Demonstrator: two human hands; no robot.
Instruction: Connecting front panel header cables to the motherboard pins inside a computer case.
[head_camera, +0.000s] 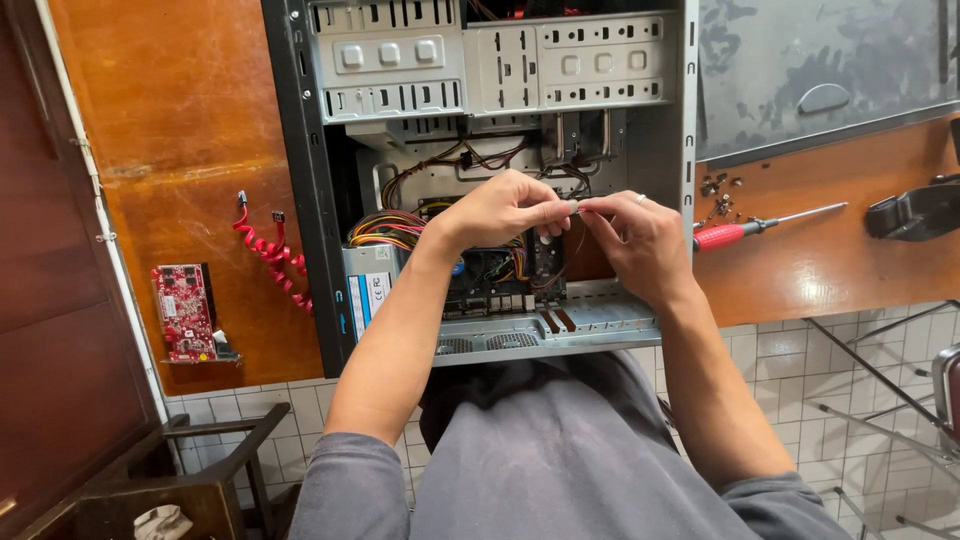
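Over the open computer case (480, 170), which lies on its side on the wooden table (830, 260) so that its interior faces up for access, both hands meet above the circuit board; the left hand (500, 210) is nearly closed, thumb and forefinger pinched on one end of a small, thin metallic part (573, 206), too small to identify; the right hand (640, 240), a ring on one finger, is likewise narrowed, its fingertips gripping the other end of the same part, so the item is held between the two hands, apparently for fine handling clear of the wiring; directly below the hands lies the bundle of coloured cables (385, 228) and the board; beyond them, the metal drive bays (480, 60); just right of the right hand, a red-handled screwdriver (745, 230) rests on the table beside a scatter of small screws (720, 190), kept within reach; well left of the left hand lie a red coiled cable (270, 255) and a red expansion card (183, 312), set aside outside the case.
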